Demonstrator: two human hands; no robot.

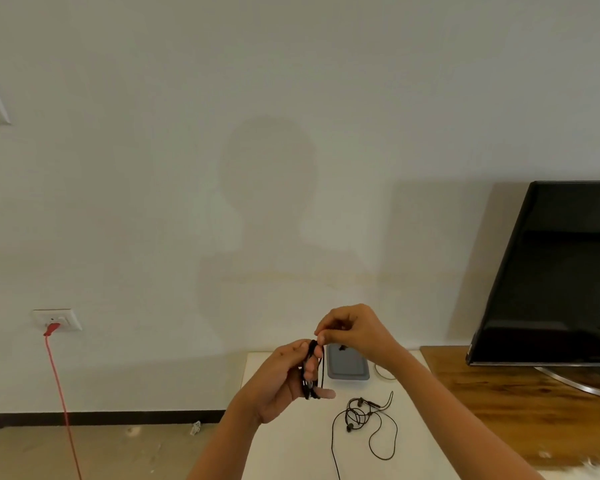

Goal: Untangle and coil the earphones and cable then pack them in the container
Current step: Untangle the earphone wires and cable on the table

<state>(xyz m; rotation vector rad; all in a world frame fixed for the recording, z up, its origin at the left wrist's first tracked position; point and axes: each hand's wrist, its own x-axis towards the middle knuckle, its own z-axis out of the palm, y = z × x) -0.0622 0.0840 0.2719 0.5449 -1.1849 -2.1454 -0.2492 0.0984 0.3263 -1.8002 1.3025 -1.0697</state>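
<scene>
My left hand [283,379] is raised above the white table [291,448] with a black cable [311,370] wound in loops round its fingers. My right hand [350,329] pinches the cable's top end just above the left fingers. A tangled pair of black earphones [359,412] lies on the table to the right, its wire trailing toward the front edge. Behind the hands sits a grey container [347,367] with a small dark item inside, partly hidden by my right hand.
A black TV [551,271] stands on a wooden surface [499,403] at the right, touching the table. A red cord [61,393] hangs from a wall socket [56,319] at the left. A thin white wire [383,374] lies beside the container.
</scene>
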